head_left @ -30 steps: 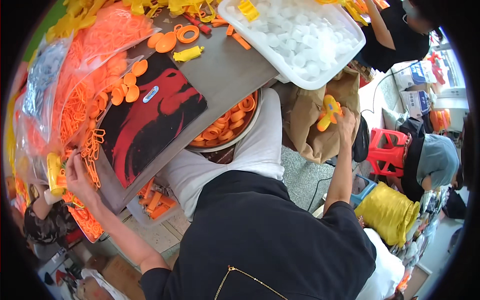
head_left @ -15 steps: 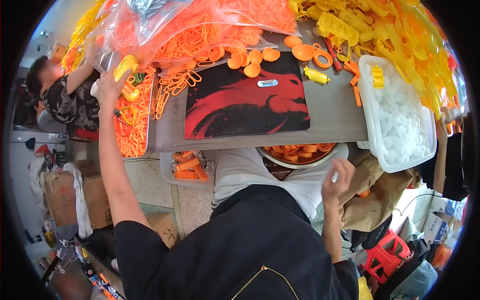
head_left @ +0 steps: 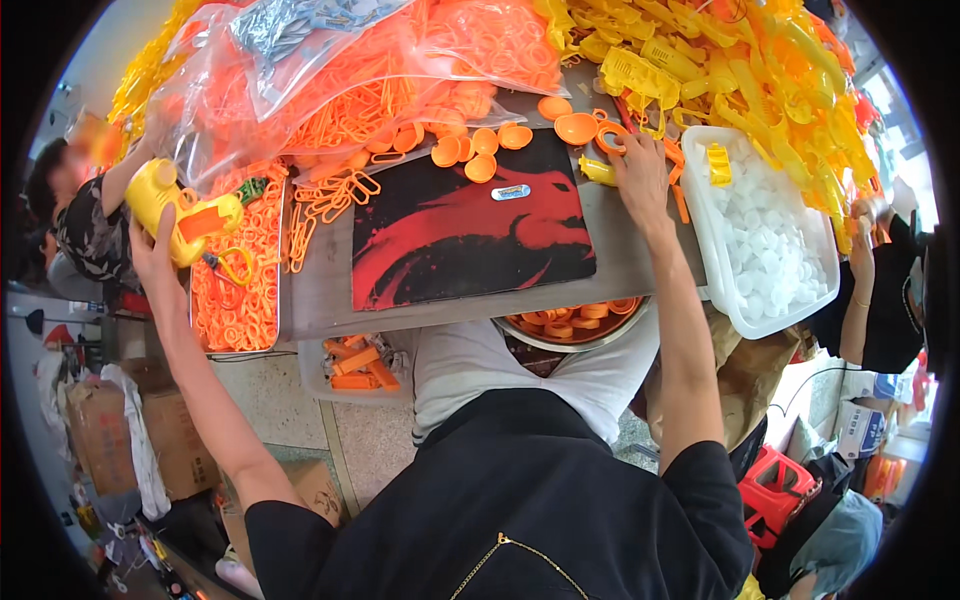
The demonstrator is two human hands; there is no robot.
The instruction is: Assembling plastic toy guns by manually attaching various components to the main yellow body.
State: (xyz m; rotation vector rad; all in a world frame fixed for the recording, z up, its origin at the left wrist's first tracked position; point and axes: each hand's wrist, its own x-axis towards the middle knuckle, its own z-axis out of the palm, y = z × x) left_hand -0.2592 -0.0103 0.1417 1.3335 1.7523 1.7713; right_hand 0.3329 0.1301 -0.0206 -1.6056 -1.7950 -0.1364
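Note:
My left hand (head_left: pixel 155 252) is closed around a yellow plastic toy body (head_left: pixel 153 190) with an orange part set in it. It is raised at the left edge of a tray (head_left: pixel 283 225) full of small orange rings and links. A yellow loop with a dark end (head_left: pixel 238 266) lies on that tray. At the far right of the desk, my right hand (head_left: pixel 641 178) reaches down with fingers apart over a small yellow cylindrical part (head_left: pixel 596 170) and an orange ring (head_left: pixel 606 130). Its fingertips partly cover both, and whether they touch is unclear.
A black and red mat (head_left: pixel 460 240) lies mid-desk, with orange cups (head_left: pixel 481 167) behind it. Clear bags of orange pieces (head_left: pixel 360 100) and heaped yellow parts (head_left: pixel 760 90) fill the back. A white tub of white caps (head_left: pixel 775 250) stands right. People sit at both sides.
My right hand has moved up from above my lap to the far right of the desk. My left hand has shifted left and toward me with the yellow toy body. The view has shifted slightly.

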